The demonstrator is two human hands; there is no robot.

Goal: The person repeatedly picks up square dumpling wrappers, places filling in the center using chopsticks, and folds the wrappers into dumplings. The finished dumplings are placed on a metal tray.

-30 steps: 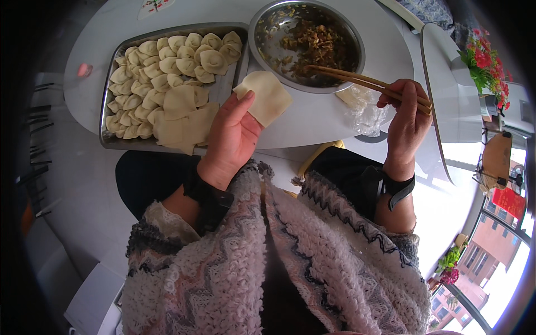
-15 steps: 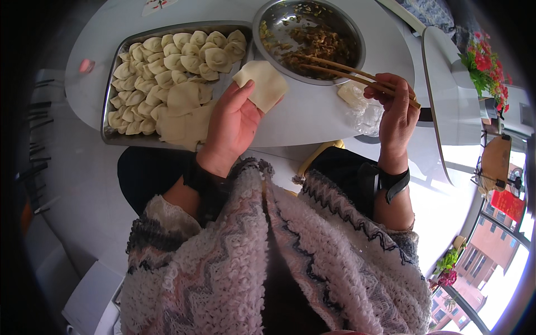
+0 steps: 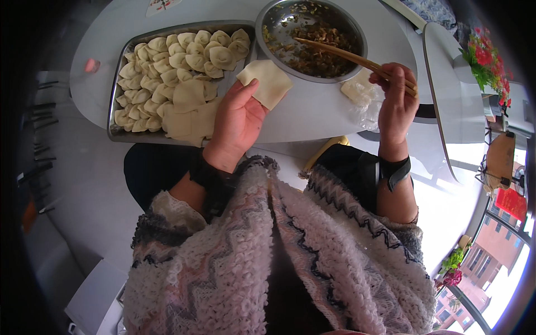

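Note:
My left hand (image 3: 237,124) holds a flat square dough wrapper (image 3: 266,82) on its fingers, just in front of a round metal bowl (image 3: 267,17) of dark chopped filling (image 3: 318,42). My right hand (image 3: 396,103) grips a pair of wooden chopsticks (image 3: 349,54) whose tips reach into the filling. A metal tray (image 3: 114,134) to the left carries several folded dumplings (image 3: 173,53) and a loose stack of wrappers (image 3: 190,114) near my left wrist.
Everything rests on a white oval table (image 3: 318,114). A clear plastic bag with pale wrappers (image 3: 362,92) lies beside my right hand. A white chair back (image 3: 446,84) and a pot of red flowers (image 3: 488,56) stand at the right.
The chopstick tips have moved deeper into the bowl of filling. My left hand still holds the wrapper, shifted slightly.

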